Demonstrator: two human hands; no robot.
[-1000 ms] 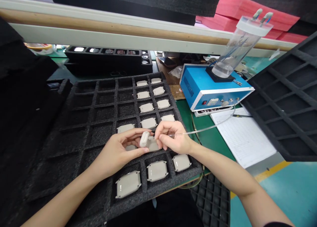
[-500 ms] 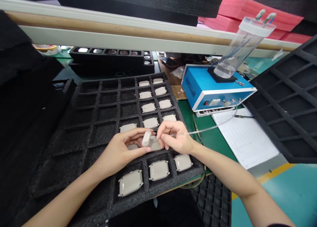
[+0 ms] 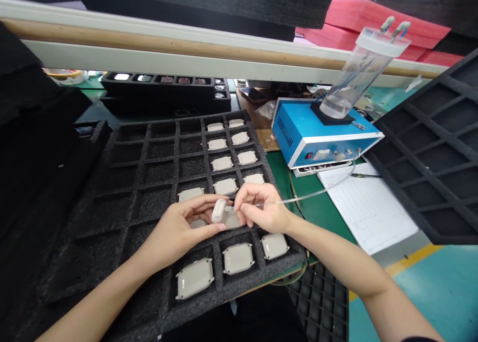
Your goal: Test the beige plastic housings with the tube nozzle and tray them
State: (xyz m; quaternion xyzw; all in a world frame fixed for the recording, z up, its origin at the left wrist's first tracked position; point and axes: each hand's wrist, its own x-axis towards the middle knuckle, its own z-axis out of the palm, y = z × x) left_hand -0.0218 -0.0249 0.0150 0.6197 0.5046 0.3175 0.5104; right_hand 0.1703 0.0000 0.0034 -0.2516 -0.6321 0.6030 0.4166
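Observation:
My left hand (image 3: 190, 220) is closed on a small off-white watch case (image 3: 219, 211), tilted up on edge above the foam tray (image 3: 157, 172). Pinched in my right hand (image 3: 261, 208) is the end of a clear thin tube (image 3: 313, 197), its tip at the side of the case; whether they touch I cannot tell. Beneath both hands lie beige watch cases, partly hidden. More of them, such as the near watch case (image 3: 194, 278) and the one beside it (image 3: 238, 258), rest in the tray's right-hand compartments.
The tube runs to a blue dispenser box (image 3: 328, 138), with a clear cylinder (image 3: 349, 80) of liquid on top. Written sheets (image 3: 373, 207) and a pen (image 3: 366, 175) lie beside it. A black foam tray (image 3: 429, 143) leans at right. A shelf rail (image 3: 186, 48) crosses above the bench.
The whole view has shifted slightly. Both hands keep the same hold on the watch case and the tube, with hardly any movement between them.

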